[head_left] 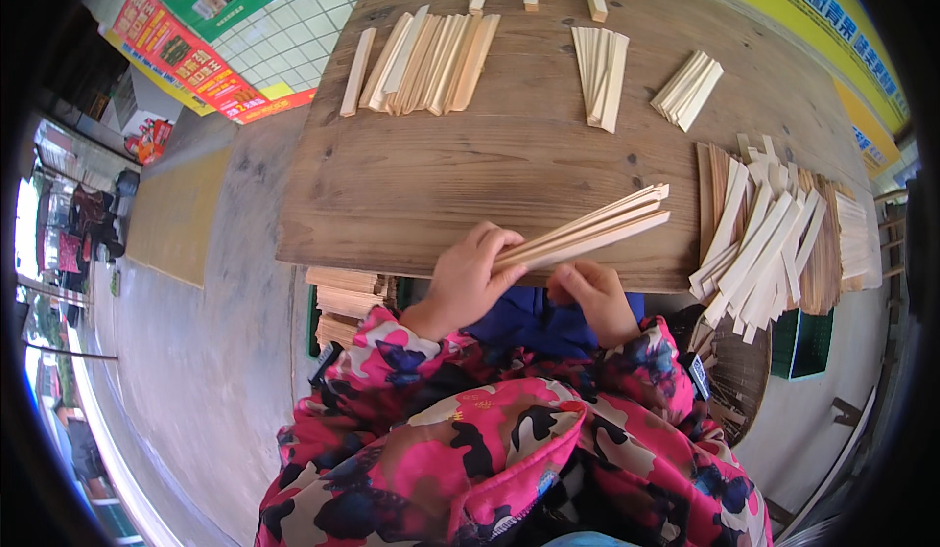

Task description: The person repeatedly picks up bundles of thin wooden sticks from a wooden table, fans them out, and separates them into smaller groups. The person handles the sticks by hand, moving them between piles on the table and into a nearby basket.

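Note:
My left hand [468, 278] grips the near end of a fanned bundle of thin pale wooden slats [597, 231] that reaches out to the right over the wooden board table [421, 175]. My right hand [592, 297] is closed just under the bundle's near end at the table's front edge, touching the slats from below. Both sleeves are pink with a patterned print. To the right lies a big heap of loose slats [769, 238].
Further slat bundles lie at the back of the table: a wide one [426, 62], a narrow one [599, 75], a small one [687, 89]. Stacked slats [343, 302] sit under the table's left front. A woven basket [739, 371] stands lower right. Concrete floor spreads to the left.

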Motion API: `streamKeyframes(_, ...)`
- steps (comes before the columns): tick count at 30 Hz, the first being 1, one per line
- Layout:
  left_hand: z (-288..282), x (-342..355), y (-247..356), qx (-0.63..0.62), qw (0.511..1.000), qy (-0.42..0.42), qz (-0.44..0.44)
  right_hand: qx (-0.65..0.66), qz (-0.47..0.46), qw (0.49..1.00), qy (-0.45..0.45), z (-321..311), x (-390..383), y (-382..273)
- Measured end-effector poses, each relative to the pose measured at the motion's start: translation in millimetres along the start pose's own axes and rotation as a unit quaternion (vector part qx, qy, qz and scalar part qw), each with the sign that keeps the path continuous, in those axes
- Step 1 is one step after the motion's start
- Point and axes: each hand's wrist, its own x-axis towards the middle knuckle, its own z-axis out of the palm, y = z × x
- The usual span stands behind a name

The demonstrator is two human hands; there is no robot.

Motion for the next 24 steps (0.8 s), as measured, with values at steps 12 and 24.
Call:
streamKeyframes(12,2,11,-56,0.106,0.992,-0.027,0.058,-0.625,-0.302,0.713,0.099,18,50,3)
streamKeyframes(24,-45,75,-82,0.065,0.997,0.042,-0.026,-0.591,-0.358,0.706,0.157,4,31,11)
